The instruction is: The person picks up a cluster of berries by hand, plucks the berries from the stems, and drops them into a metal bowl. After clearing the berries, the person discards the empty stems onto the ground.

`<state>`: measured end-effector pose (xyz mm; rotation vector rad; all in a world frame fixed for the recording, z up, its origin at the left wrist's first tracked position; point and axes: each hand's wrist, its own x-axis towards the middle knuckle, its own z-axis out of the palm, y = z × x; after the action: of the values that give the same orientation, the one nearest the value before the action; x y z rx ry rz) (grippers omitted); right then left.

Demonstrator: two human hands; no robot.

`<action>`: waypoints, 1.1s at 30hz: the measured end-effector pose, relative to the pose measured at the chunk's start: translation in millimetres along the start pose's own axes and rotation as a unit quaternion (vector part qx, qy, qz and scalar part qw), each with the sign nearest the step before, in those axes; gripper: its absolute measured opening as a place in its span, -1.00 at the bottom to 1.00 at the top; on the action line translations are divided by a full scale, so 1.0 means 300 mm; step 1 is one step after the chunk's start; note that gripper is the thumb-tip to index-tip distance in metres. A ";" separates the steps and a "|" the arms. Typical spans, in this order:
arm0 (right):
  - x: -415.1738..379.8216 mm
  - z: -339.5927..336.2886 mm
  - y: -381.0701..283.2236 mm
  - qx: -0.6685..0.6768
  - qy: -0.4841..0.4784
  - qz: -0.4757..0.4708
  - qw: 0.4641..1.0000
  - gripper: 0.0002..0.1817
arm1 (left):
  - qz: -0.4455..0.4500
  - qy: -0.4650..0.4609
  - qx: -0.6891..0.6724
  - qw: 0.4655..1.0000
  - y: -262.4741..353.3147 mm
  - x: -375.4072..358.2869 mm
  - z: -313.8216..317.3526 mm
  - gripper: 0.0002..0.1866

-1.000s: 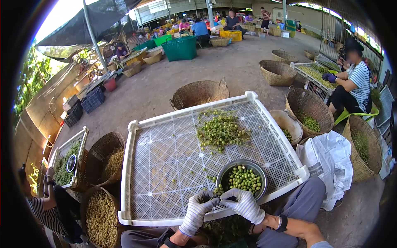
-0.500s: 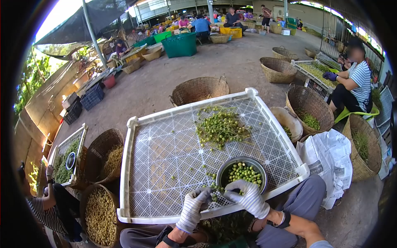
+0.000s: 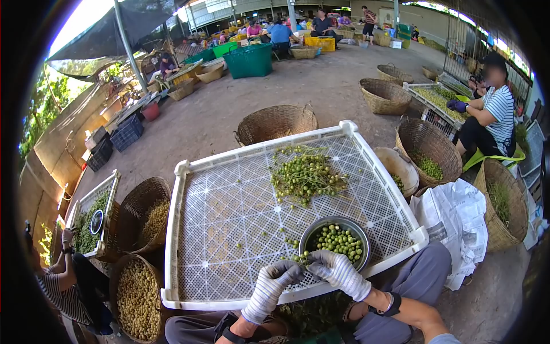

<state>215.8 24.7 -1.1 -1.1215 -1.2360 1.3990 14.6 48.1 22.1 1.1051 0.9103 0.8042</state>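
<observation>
A white mesh tray [image 3: 229,229] lies across my lap. Near its front edge, my left hand [image 3: 274,286] in a striped glove has its fingers pinched on a small green sprig [image 3: 302,259]. Touching the same sprig from the right, my gloved right hand [image 3: 338,272] is closed at the fingertips, in front of the metal bowl's lower rim. The metal bowl [image 3: 367,252] holds many round green fruits [image 3: 341,242]. Further back on the tray is a pile of green fruits on stems [image 3: 306,175]. A few loose fruits lie left of the bowl.
Woven baskets stand beyond the tray [image 3: 275,123], at the left [image 3: 137,298] and at the right [image 3: 429,143]. A white sack [image 3: 455,223] lies by my right knee. One person [image 3: 495,109] sits at the right, another [image 3: 63,275] at the left.
My right hand has moved slightly left and away from the bowl, so its fingertips now meet my left hand's at the sprig. The tray's pile looks the same.
</observation>
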 end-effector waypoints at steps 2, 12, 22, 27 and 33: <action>0.004 -0.013 -0.004 0.071 -0.011 0.037 0.997 -0.67 | -0.031 -0.007 -0.005 0.999 0.002 -0.004 0.002 -0.75; 0.006 -0.017 0.001 0.005 -0.011 -0.018 1.000 -0.69 | -0.037 0.031 0.033 0.998 0.000 0.000 0.020 -0.79; -0.002 -0.006 -0.021 0.069 -0.030 0.034 0.997 -0.70 | -0.012 0.073 0.026 0.997 -0.006 -0.001 0.015 -0.81; -0.004 0.004 -0.017 0.018 -0.011 -0.023 1.000 -0.70 | -0.033 0.084 0.015 0.996 0.038 -0.009 0.029 -0.77; -0.011 0.012 -0.017 -0.002 -0.020 -0.048 0.999 -0.75 | -0.049 0.059 0.020 0.997 0.017 -0.009 0.003 -0.76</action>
<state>213.2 21.2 4.5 -1.0285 -1.3038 1.3526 13.9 46.7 27.8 1.0479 1.0751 0.7798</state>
